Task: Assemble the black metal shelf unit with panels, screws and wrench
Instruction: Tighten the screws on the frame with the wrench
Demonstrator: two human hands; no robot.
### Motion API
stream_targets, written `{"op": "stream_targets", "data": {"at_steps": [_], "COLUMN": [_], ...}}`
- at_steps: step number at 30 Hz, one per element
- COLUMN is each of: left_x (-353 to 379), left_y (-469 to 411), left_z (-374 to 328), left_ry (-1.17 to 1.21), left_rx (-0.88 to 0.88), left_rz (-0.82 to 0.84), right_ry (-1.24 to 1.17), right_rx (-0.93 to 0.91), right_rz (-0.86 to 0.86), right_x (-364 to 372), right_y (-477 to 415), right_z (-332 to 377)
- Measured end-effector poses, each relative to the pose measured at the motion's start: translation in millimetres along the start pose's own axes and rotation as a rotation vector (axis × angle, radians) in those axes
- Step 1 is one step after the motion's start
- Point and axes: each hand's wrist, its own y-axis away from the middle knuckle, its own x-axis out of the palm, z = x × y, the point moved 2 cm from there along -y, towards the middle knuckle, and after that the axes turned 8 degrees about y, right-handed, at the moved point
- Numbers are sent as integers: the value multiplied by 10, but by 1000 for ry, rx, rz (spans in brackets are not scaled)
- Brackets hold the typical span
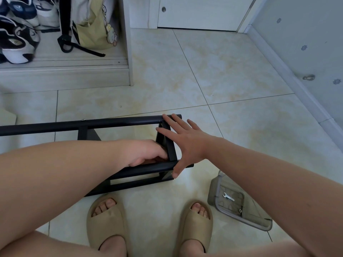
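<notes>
Black metal shelf frame lies on its side on the pale tiled floor, right in front of your feet, two round tubes running left to right with a flat end panel joining them. Your right hand is spread flat over that end: fingers straight on the far tube and panel, thumb down across the near tube, gripping nothing. Your left hand reaches in between the tubes, fingers curled at the inner corner by the panel; tips hidden, can't tell if they hold anything. Grey plastic tray sits on the floor just right of the frame, with a small silver flat wrench and a tiny nut inside. Beige slide slippers on your feet. White shoe cabinet far left, with sneakers and a yellow cloth bag.
</notes>
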Motion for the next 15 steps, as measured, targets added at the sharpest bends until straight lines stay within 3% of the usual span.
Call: {"op": "stream_targets", "data": {"at_steps": [11, 15], "left_x": [27, 4], "left_y": [28, 12], "left_z": [2, -5], "left_ry": [-62, 33], "left_rx": [-6, 13], "left_rz": [0, 12], "right_ry": [14, 13], "right_rx": [1, 0], "right_rz": [2, 5], "right_x": [6, -2], "right_y": [8, 4], "right_z": [10, 9]}}
